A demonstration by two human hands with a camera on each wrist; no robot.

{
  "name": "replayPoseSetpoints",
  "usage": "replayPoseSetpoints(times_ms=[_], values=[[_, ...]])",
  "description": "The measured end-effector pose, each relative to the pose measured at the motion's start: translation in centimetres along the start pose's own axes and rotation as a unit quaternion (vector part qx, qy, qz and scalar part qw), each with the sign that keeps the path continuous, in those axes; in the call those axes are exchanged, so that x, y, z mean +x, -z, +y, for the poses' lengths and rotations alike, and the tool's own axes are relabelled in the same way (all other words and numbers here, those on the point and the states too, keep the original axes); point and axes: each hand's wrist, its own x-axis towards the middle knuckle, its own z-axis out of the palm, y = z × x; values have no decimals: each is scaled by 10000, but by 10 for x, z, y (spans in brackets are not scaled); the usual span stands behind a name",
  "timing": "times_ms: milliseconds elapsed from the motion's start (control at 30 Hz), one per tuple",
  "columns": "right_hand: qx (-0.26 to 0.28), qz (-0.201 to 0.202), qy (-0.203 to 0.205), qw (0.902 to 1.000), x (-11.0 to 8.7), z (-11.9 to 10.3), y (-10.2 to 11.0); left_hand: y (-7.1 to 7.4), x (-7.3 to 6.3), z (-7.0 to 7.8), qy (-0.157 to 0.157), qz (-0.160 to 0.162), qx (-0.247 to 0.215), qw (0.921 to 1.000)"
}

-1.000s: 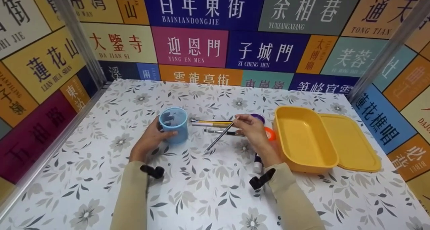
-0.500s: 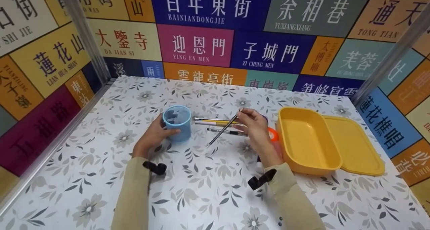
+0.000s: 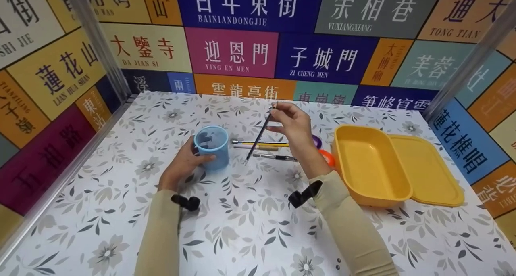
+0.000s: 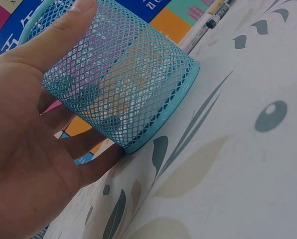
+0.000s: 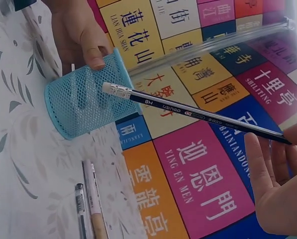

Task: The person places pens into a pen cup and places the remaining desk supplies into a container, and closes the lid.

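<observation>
A light-blue mesh pen cup [image 3: 217, 157] stands upright on the flowered tablecloth. My left hand [image 3: 179, 163] grips it round its left side, thumb in front; the left wrist view shows the fingers behind the mesh. Between thumb and fingertips my right hand [image 3: 298, 128] pinches a dark pencil [image 3: 258, 138] near its upper end. It slants down to the left above the table, just right of the cup. In the right wrist view the pencil's white eraser [image 5: 107, 87] is at the lower end, and overlaps the cup in sight. The pinched end is hidden by the fingers.
Several pens and pencils [image 3: 262, 146] lie right of the cup, with a black-gripped clear pen [image 3: 278, 157] in front. A purple round thing [image 3: 317, 141] and an orange one [image 3: 327, 158] sit by a yellow box [image 3: 373, 201]. Its yellow lid [image 3: 433, 171] lies to the right.
My right hand has lifted the pencil up and away toward the far side, turning it steeper. The left hand and the cup stay in place.
</observation>
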Motion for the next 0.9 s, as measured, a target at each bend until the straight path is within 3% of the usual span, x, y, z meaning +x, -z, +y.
replayPoseSetpoints(times_ms=[367, 533, 700, 900], values=[[150, -123, 376, 9991, 7, -28, -46, -1, -1, -3, -378, -10, -386, 9985], [203, -32, 399, 9990, 10, -33, -59, -1, 2, -3, -371, -37, -442, 9983], [361, 152, 278, 9988, 16, -28, -66, 0, 2, -3, -288, -45, -486, 9984], [508, 408, 272, 9975, 18, -8, -71, -2, 1, -2, -222, 3, -385, 9990]])
